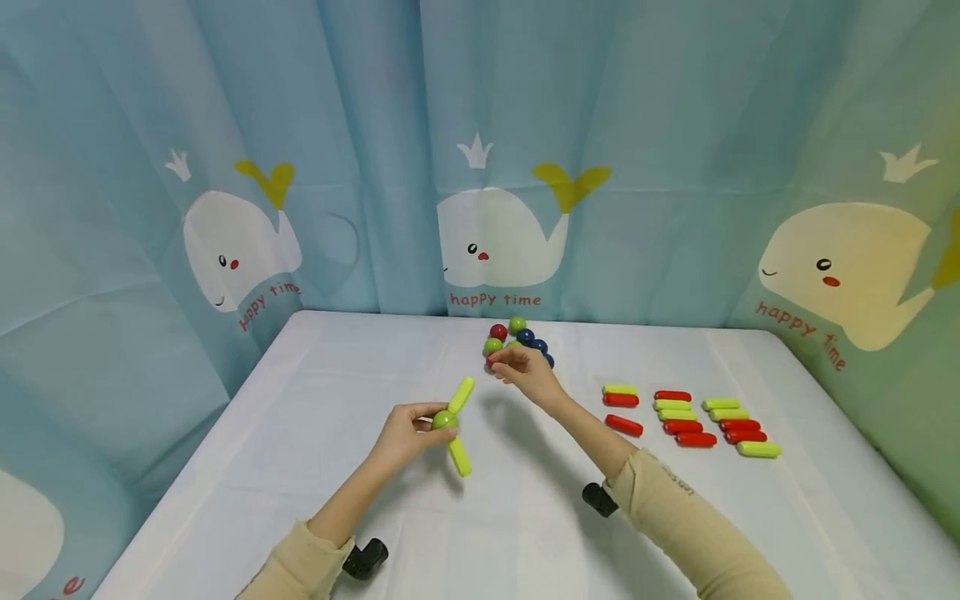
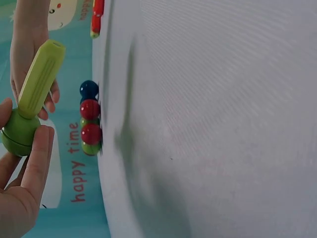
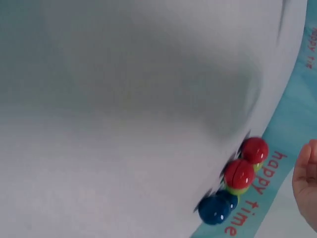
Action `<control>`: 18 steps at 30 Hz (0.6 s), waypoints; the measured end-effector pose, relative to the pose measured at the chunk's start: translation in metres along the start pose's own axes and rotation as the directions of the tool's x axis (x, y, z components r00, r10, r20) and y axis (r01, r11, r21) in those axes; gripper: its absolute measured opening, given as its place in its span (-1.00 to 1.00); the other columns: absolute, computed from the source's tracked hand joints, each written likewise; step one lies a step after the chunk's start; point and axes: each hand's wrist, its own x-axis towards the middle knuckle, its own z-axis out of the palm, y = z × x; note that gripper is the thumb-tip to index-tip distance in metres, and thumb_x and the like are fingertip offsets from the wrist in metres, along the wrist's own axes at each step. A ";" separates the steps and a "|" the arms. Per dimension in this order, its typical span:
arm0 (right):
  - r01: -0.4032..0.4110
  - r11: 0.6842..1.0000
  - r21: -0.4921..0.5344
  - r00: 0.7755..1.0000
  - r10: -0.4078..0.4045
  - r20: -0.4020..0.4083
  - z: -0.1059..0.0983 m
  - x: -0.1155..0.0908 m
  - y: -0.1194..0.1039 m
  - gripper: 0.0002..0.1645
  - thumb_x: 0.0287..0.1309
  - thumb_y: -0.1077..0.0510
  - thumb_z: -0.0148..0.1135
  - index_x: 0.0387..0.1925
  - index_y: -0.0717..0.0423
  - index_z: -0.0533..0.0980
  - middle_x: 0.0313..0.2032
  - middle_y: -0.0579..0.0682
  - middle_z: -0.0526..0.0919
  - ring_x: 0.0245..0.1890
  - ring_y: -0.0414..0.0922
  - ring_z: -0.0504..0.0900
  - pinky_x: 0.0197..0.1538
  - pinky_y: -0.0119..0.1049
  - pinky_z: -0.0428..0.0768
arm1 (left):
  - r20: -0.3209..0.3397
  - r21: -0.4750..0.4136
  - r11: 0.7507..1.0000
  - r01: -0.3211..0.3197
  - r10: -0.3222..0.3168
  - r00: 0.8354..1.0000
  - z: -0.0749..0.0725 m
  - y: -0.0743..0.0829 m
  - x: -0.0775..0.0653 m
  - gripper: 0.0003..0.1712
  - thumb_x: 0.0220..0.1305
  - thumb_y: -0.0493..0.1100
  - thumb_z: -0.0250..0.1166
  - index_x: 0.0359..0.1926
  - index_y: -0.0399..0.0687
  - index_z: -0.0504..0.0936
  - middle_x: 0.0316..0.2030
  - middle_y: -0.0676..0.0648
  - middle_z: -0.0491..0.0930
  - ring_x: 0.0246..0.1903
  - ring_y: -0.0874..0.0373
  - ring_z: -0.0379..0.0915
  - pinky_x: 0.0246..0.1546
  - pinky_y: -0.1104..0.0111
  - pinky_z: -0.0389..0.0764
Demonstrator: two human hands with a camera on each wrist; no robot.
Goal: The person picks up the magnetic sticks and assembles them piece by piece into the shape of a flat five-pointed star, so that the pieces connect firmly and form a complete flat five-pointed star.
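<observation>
My left hand (image 1: 405, 432) grips a green ball (image 1: 445, 419) between thumb and fingers above the white table. Two yellow-green sticks are joined to the ball: an upper stick (image 1: 462, 395) slanting away and a lower stick (image 1: 459, 457) pointing toward me. In the left wrist view, one grooved stick (image 2: 42, 77) rises out of the ball. My right hand (image 1: 531, 375) hovers with loosely bent fingers and overlaps the near end of a ball cluster in the head view. In the right wrist view, that hand (image 3: 305, 183) shows apart from the red balls (image 3: 238, 173), nothing visible in its fingers.
Red, green and dark blue balls (image 1: 526, 337) are grouped at the table's back edge. Several red sticks (image 1: 624, 425) and yellow-green sticks (image 1: 759, 449) lie in three columns on the right. A whale-print curtain (image 1: 375, 167) hangs behind the white table (image 1: 262, 450).
</observation>
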 end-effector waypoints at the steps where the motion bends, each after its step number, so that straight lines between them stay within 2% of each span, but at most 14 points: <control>1: -0.013 0.999 -0.036 1.000 0.012 -0.014 -0.002 0.002 0.000 -0.75 0.23 0.29 0.15 -0.14 0.44 0.51 -0.18 0.38 0.62 -0.24 0.16 0.62 -0.20 -0.22 0.65 | -0.002 0.000 1.000 0.006 -0.006 1.000 -0.001 0.000 -0.001 -0.55 -0.01 -0.24 0.45 -0.02 -0.21 0.65 -0.09 -0.17 0.65 -0.33 0.23 0.51 -0.35 0.46 0.50; 5: -0.040 0.981 -0.190 0.997 0.026 -0.076 -0.010 0.015 -0.002 -0.79 0.20 0.28 0.19 -0.19 0.37 0.53 -0.21 0.27 0.65 -0.28 0.08 0.63 -0.25 -0.32 0.64 | -0.013 -0.004 1.000 0.012 -0.013 1.000 -0.004 -0.002 -0.002 -0.54 0.01 -0.24 0.44 0.00 -0.23 0.64 -0.08 -0.18 0.65 -0.34 0.24 0.52 -0.37 0.48 0.49; 9: -0.067 0.950 -0.305 0.993 0.033 -0.115 -0.017 0.029 -0.002 -0.80 0.17 0.30 0.19 -0.18 0.36 0.55 -0.23 0.25 0.64 -0.30 0.06 0.61 -0.24 -0.28 0.62 | -0.014 -0.003 1.000 0.001 -0.001 1.000 -0.007 -0.004 -0.003 -0.55 0.04 -0.24 0.42 0.00 -0.26 0.63 -0.08 -0.22 0.64 -0.36 0.25 0.53 -0.38 0.50 0.50; 14: -0.144 0.917 -0.371 0.987 0.105 -0.124 -0.025 0.039 0.001 -0.73 0.19 0.29 0.17 -0.09 0.36 0.53 -0.14 0.24 0.62 -0.19 0.06 0.61 -0.10 -0.17 0.62 | -0.015 -0.001 1.000 -0.001 0.001 1.000 -0.009 -0.005 -0.003 -0.56 0.04 -0.24 0.42 -0.01 -0.26 0.63 -0.10 -0.22 0.65 -0.36 0.26 0.51 -0.38 0.49 0.49; 18: -0.155 0.893 -0.423 0.987 0.126 -0.096 -0.027 0.045 0.003 -0.68 0.20 0.29 0.16 -0.02 0.36 0.51 -0.05 0.26 0.61 -0.15 0.08 0.56 -0.02 -0.12 0.57 | -0.018 -0.004 1.000 0.000 0.000 1.000 -0.008 -0.005 -0.004 -0.56 0.03 -0.24 0.42 -0.01 -0.26 0.63 -0.10 -0.21 0.65 -0.36 0.24 0.52 -0.37 0.47 0.50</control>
